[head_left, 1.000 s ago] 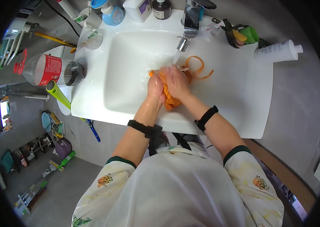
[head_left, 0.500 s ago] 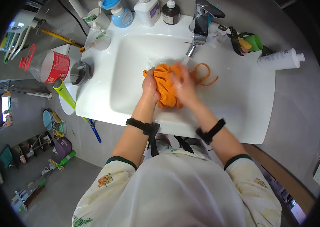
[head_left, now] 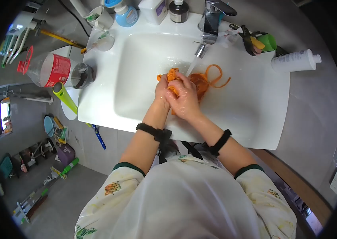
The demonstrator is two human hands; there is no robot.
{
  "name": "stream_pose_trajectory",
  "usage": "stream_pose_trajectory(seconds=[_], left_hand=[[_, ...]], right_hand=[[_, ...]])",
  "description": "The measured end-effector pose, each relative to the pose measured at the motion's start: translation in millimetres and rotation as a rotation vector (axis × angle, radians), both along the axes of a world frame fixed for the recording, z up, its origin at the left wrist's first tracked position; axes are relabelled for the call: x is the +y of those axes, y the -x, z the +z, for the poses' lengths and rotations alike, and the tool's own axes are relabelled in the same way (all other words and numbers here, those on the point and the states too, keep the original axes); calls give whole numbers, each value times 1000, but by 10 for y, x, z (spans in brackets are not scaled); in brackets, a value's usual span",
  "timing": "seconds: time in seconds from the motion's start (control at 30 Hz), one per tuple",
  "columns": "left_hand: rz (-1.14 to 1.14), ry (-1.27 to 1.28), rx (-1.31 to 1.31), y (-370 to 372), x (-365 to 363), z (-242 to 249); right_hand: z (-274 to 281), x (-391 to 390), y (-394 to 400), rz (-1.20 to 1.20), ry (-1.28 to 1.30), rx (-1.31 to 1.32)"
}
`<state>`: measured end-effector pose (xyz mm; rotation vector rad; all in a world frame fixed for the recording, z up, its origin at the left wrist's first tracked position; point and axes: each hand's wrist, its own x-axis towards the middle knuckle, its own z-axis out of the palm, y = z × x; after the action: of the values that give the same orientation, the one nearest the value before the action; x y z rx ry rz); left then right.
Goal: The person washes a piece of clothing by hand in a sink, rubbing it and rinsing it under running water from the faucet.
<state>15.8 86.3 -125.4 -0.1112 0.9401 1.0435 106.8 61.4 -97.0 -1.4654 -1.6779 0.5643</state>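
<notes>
A wet orange cloth (head_left: 200,85) with a thin strap is bunched up over the white sink (head_left: 136,51). My left hand (head_left: 162,92) grips its left part, fingers closed around the fabric. From the right, my right hand (head_left: 184,97) clasps over the same bundle, pressed against my left hand. Part of the cloth hangs out to the right of my hands, and its strap loops onto the basin. Just behind the hands, water streams from the chrome faucet (head_left: 210,28). My palms hide the middle of the bundle.
Along the back rim stand a blue pump bottle (head_left: 126,16), a white bottle (head_left: 153,12) and a dark bottle (head_left: 179,12). To the right are a green cup (head_left: 268,42) and a white bottle lying down (head_left: 296,61). A cut plastic bottle (head_left: 57,69) is at left.
My right hand has moved left and closed over the orange cloth beside my left hand. The cloth is squeezed into a smaller bundle, with part of it now hanging to the right.
</notes>
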Motion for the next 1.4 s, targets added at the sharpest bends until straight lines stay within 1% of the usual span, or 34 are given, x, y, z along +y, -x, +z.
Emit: stream_pose_trajectory(seconds=[0.03,0.07,0.1,0.13,0.17,0.23,0.27,0.33,0.37,0.4,0.43,0.47,0.5,0.53,0.57,0.6,0.67,0.73,0.8,0.83,0.87,0.9,0.93,1.0,1.03,1.07,1.1,1.13,1.17,1.2,1.23,1.27,1.33,1.4], left_hand=[[-14,8,61,-67,-33,19],[-27,24,124,-131,-96,34],[-90,13,10,-180,-114,122],[-101,7,14,-192,-108,65],[-142,2,70,-195,-96,-58],[-153,7,109,-193,-84,16],[-144,10,107,-169,-45,48],[-21,42,-75,-77,30,143],[6,22,-83,-31,56,136],[8,19,-83,-11,28,61],[55,-30,-219,-14,-35,-95],[98,-76,-357,-37,-106,-258],[145,-117,-493,-67,-173,-329],[142,-114,-493,-120,-203,-247],[7,-85,-262,-178,-206,-166],[-128,-54,-28,-236,-198,-53],[-107,-40,25,-256,-112,72],[-47,-38,-97,-160,-8,73],[-7,-48,-131,-28,12,-55],[4,-114,-184,26,-3,-177],[12,-180,-238,38,0,-300],[-24,-182,-311,-22,-42,-206],[-28,-180,-311,-96,-95,-143],[-40,-9,-57,-214,-156,-30],[-39,9,3,-235,-120,23],[-37,9,5,-213,-80,75],[-45,-15,-91,-181,-33,150],[-50,-40,-187,-140,15,175],[-60,-71,-277,-67,69,123],[-51,-72,-276,-28,53,69],[-31,-115,-341,-1,53,19],[-17,-155,-409,-1,51,-14],[-83,-225,-429,-74,-2,-28],[-55,-71,-71,-147,-15,-15]], right_hand=[[28,-38,3,38,-206,-267],[-109,80,-88,28,-196,-270],[-342,360,-213,-51,207,-61],[-476,555,-293,-132,595,160],[-498,605,-318,-138,588,165],[-490,587,-347,-238,728,539],[-486,533,-369,-231,733,534],[-234,297,-343,-200,515,588],[-128,170,-250,-194,515,589],[-24,43,-119,-1,121,285],[53,-5,-78,180,-270,-30],[102,48,-129,170,-271,-36],[129,138,-178,144,79,-71],[118,253,-216,120,428,-101],[53,459,-305,-66,676,123],[-89,543,-370,-67,675,130],[-402,618,-426,-254,723,510],[-267,431,-386,-220,660,438],[-59,138,-234,111,-38,215],[-24,66,-169,110,-40,215],[7,16,-123,126,-57,-36],[21,-2,-116,140,-72,-287],[-13,138,-178,136,-70,-286],[-126,591,-347,-58,792,137],[-196,618,-395,-58,791,142],[-290,623,-431,-171,821,622],[-344,631,-437,-280,823,1098],[-254,546,-413,-271,828,1090],[-157,328,-395,-49,463,684],[-25,146,-369,162,91,274],[89,22,-300,167,88,275],[198,-104,-209,151,-133,-19],[148,-122,-212,123,-351,-323],[-66,36,-238,124,-121,-160]])
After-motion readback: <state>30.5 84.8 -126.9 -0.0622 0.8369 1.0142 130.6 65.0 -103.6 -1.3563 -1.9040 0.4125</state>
